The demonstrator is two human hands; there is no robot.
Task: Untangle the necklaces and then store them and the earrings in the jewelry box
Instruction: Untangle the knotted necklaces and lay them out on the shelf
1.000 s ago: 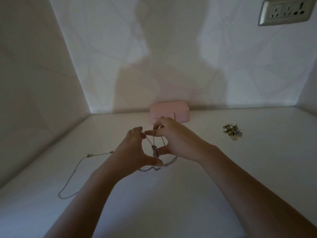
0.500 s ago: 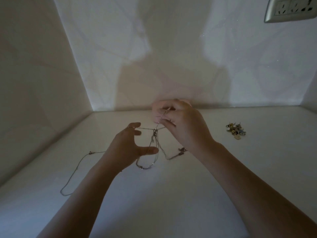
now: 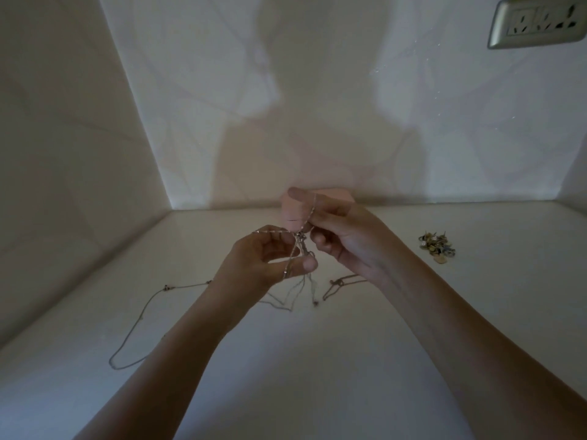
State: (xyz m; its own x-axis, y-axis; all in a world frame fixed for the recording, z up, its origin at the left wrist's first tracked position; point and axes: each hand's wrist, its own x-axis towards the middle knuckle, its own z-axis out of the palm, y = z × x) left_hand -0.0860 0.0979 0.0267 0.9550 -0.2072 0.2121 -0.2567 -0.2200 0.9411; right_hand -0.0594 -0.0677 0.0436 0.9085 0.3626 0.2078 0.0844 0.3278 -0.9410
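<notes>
Both my hands are lifted a little over the white table (image 3: 317,382), and the tangled necklaces (image 3: 301,242) hang between them. My left hand (image 3: 266,265) has its fingers curled, and the thumb presses one thin strand against the forefinger. Another strand runs from the fingertips of this hand toward 3 o'clock, up to the knot. My right hand (image 3: 346,239) is clamped on a strand too: thumb and forefinger pinch it, and it goes tight from the knot toward 1 o'clock. The knot itself, with a small metal piece in it, sits in the gap between the two hands.

From the knot several loose ends fall toward 6 o'clock and reach the table. One of them, with a small clasp, lies under my right wrist. A long part of chain (image 3: 133,331) goes out at 8 o'clock from my left hand and makes a wide loop flat on the table.

The pink jewelry box (image 3: 340,196) stands at 12 o'clock against the back wall, mostly hidden behind my right hand; I cannot tell if the lid is shut. The earrings (image 3: 438,249) lie in a small heap at 3 o'clock from my right hand, well apart from it. A wall socket (image 3: 540,22) is at 2 o'clock, high up.
</notes>
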